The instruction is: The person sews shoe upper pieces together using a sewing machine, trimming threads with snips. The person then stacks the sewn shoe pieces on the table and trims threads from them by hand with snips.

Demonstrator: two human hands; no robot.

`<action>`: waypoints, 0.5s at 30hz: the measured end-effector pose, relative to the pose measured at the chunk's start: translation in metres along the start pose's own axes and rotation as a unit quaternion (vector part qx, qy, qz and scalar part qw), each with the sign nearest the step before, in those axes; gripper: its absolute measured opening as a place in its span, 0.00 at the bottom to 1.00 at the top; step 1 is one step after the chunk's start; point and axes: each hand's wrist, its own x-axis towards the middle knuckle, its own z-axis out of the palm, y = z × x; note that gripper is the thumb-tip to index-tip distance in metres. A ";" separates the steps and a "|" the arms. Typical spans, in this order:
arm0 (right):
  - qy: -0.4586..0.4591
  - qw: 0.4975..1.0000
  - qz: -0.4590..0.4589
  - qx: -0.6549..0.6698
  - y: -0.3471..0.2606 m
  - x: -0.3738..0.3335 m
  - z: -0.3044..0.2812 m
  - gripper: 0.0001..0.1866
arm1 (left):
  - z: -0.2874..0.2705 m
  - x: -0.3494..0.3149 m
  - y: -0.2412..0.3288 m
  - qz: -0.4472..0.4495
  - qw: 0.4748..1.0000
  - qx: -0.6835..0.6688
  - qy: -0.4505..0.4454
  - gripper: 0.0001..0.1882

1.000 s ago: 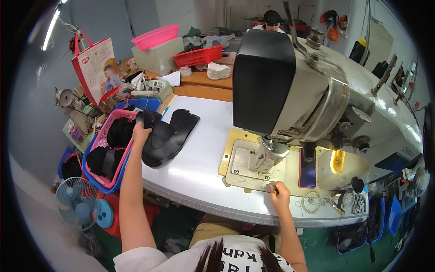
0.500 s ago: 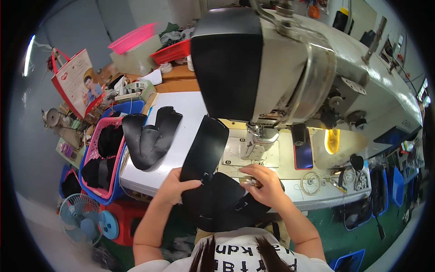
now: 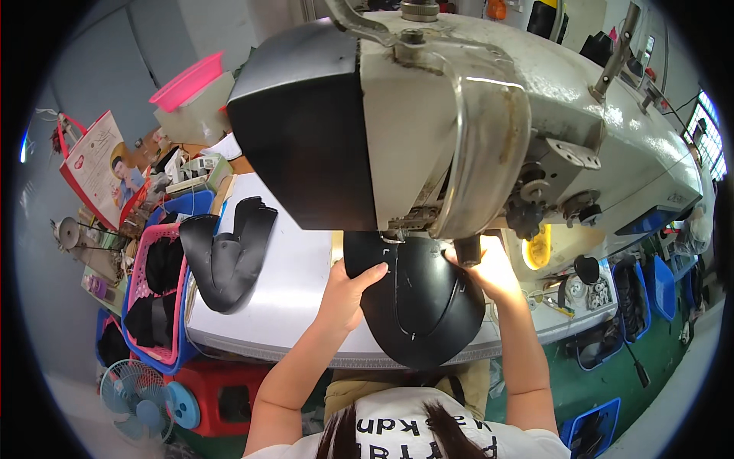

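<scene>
A black leather-like boot upper piece (image 3: pixel 417 306) with a rounded lower edge lies under the head of the sewing machine (image 3: pixel 428 138). Its near end hangs over the table's front edge, and small pale marks and a seam line show on it. My left hand (image 3: pixel 342 297) grips its left edge, thumb on top and fingers tucked beneath. At its right edge my right hand (image 3: pixel 493 269) holds on, brightly lit and partly covered by a machine part. The needle area is hidden behind the machine head. A similar black piece (image 3: pixel 229 268), curved into a U, lies on the left of the table.
Left of the white table (image 3: pixel 294 321) stands a pink basket (image 3: pixel 180 310) of black pieces, with a blue fan (image 3: pixel 141 394) below. A red stool (image 3: pixel 222 398) is under the table. Spools and bobbins (image 3: pixel 585 294) sit at the table's right end, near blue floor bins (image 3: pixel 657 287).
Both hands have moved the black piece forward under the machine head and spread it flatter. My right hand has gone farther right and forward. The view has shifted closer to the machine.
</scene>
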 end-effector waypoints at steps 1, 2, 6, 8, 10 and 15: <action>0.029 0.995 -0.041 0.086 0.009 0.003 0.001 0.08 | 0.002 0.005 -0.001 -0.011 1.000 -0.021 -0.002 0.12; 0.032 0.996 -0.018 0.075 0.013 0.005 -0.002 0.08 | 0.003 0.010 -0.001 -0.010 1.000 -0.027 -0.002 0.12; 0.082 0.992 -0.050 0.078 0.050 0.023 -0.010 0.10 | 0.014 0.017 0.005 -0.025 0.999 -0.034 -0.007 0.14; 0.085 0.992 -0.092 0.016 0.081 0.032 -0.018 0.10 | 0.018 0.020 0.005 0.027 0.999 -0.017 0.012 0.15; 0.114 0.991 -0.070 0.021 0.100 0.037 -0.023 0.12 | 0.021 0.022 0.003 0.022 0.999 -0.025 0.028 0.15; 0.188 0.965 -0.123 -0.134 0.092 0.034 -0.021 0.10 | 0.017 0.023 0.002 0.019 0.999 -0.034 0.032 0.15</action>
